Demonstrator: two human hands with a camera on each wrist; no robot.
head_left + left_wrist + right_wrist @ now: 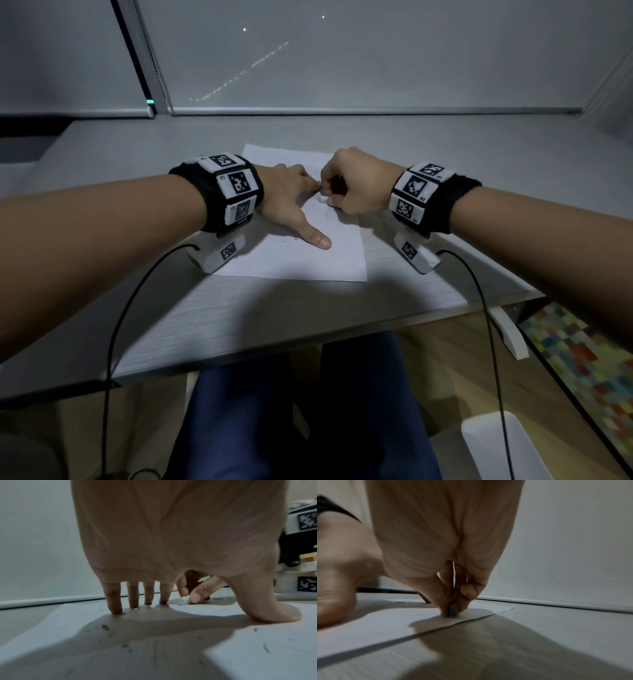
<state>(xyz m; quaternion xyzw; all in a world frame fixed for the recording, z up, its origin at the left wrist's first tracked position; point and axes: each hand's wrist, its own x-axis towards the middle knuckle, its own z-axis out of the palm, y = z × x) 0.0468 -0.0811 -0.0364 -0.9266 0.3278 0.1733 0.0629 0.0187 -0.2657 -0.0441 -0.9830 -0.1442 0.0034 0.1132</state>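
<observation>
A white sheet of paper [308,260] lies on the grey table [239,318], with faint pencil marks and dark crumbs [105,627] on it. My left hand [291,202] lies spread on the sheet, fingertips [116,609] and thumb pressing it down. My right hand [352,188] pinches a small white eraser [322,198] between thumb and fingers, its tip against the paper just right of the left fingers. The left wrist view shows the eraser [183,600] white; the right wrist view shows its end [453,610] dark and in shadow.
A grey wall panel [342,68] with a white bottom rail stands behind the table. Black cables [116,325] hang from both wrist units over the front edge. Below are my legs in blue trousers [291,411], a white bin [503,445] and a coloured mat [582,359].
</observation>
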